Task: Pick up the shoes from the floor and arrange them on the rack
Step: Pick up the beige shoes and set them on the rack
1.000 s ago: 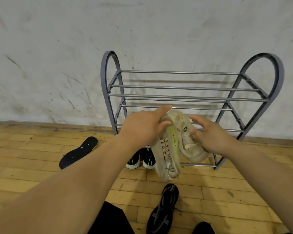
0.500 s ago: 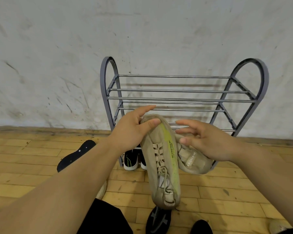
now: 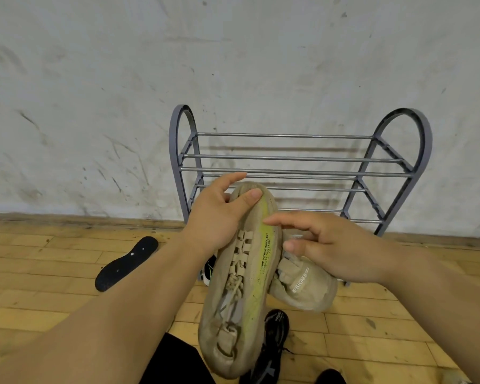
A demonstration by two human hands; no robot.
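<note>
left hand (image 3: 219, 217) pinches beige sneaker (image 3: 244, 286) toe, pointing at rack (image 3: 288, 157) dead ahead | right hand (image 3: 336, 250) loose alongside, grip unclear

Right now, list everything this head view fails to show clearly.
All in the head view.
The second beige sneaker: front hidden by the yellow-striped sneaker and the right hand; whether that hand grips it is unclear.
The black-and-white shoe by the shoe rack: mostly behind the left forearm.
The black sneaker: largely covered by the yellow-striped sneaker's heel.
The dark object at the bottom edge: cut off.
</note>
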